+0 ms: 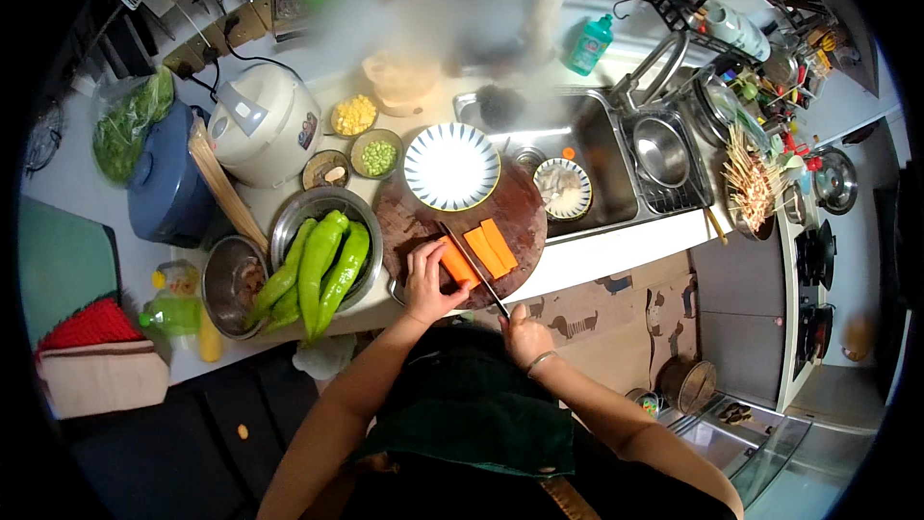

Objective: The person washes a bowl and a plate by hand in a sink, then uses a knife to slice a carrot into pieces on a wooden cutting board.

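My right hand grips the handle of a kitchen knife, a bracelet on its wrist. The blade stands along the right side of an orange carrot piece. From the left, my left hand presses that piece down with bent fingers. Right of the blade lie cut carrot slabs. All this rests on a round, dark wooden chopping board. A white plate with blue rim stripes sits at the board's far side.
Left of the board, a steel bowl holds long green peppers. Small bowls hold corn kernels and chopped green pieces. A rice cooker stands behind. The sink lies right, a striped bowl in it. Haze blurs the far middle.
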Available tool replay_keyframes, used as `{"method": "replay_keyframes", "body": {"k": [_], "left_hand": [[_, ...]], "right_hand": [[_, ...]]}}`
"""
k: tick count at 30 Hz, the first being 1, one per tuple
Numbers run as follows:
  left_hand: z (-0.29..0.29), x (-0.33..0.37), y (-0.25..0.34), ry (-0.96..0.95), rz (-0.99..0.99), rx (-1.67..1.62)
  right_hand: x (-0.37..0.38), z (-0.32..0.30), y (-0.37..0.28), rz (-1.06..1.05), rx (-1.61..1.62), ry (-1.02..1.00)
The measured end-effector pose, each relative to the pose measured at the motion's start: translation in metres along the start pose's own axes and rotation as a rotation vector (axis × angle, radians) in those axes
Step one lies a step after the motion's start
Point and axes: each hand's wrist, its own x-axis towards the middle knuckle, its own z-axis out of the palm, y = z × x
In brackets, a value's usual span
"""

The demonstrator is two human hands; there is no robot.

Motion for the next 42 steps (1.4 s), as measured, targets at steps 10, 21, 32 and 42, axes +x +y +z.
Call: {"method": "replay_keyframes", "body": {"k": [10, 21, 32, 42], "left_hand": [[0.013, 0.12, 0.038, -0.47, 0.412, 0.281], [0.039, 0.114, 0.015, -0.694, 0.444, 0.299], [0.036, 0.11, 0.014, -0.621, 0.461, 0.197], [-0.022, 0.013, -0.016, -0.176, 0.177, -0.007]], "right_hand": [[0.005, -0.009, -0.006, 0.041, 0.059, -0.043], [0.0, -0.007, -0.009, 0.056, 0.061, -0.031], [0.002, 0.014, -0.002, 0.063, 0.126, -0.027], [0.005, 0.001, 0.023, -0.035, 0.165, 0.021]]}}
